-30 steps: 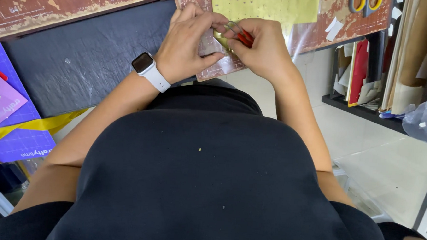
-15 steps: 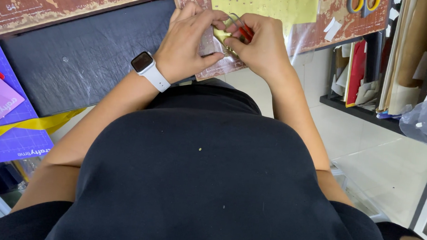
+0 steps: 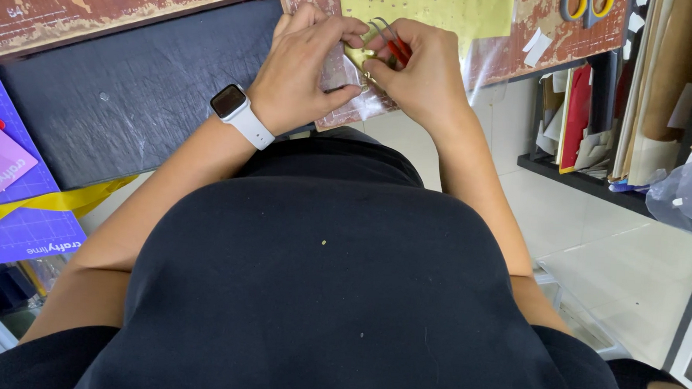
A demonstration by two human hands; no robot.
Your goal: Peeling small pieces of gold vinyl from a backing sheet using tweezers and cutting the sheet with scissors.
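Note:
My left hand (image 3: 301, 68), with a white smartwatch (image 3: 237, 110) on its wrist, pinches a small gold-coloured piece (image 3: 361, 59) at the near edge of the worn red-brown cutting mat (image 3: 539, 39). My right hand (image 3: 421, 73) grips small pliers with red handles (image 3: 395, 47), the metal ends touching the same gold piece. Both hands press close together over a clear plastic sheet (image 3: 342, 105). A yellow sheet (image 3: 440, 8) dotted with small holes lies on the mat just beyond the hands.
A dark slate board (image 3: 116, 107) lies left of the hands. A purple cutting mat (image 3: 18, 211) with a yellow strip (image 3: 58, 204) sits at the far left. Orange-handled scissors (image 3: 584, 6) rest at the top right. Shelves with papers and rolls (image 3: 629, 113) stand on the right.
Both hands have stayed in place; the fingers shifted slightly and the pliers tilted a little around the gold piece.

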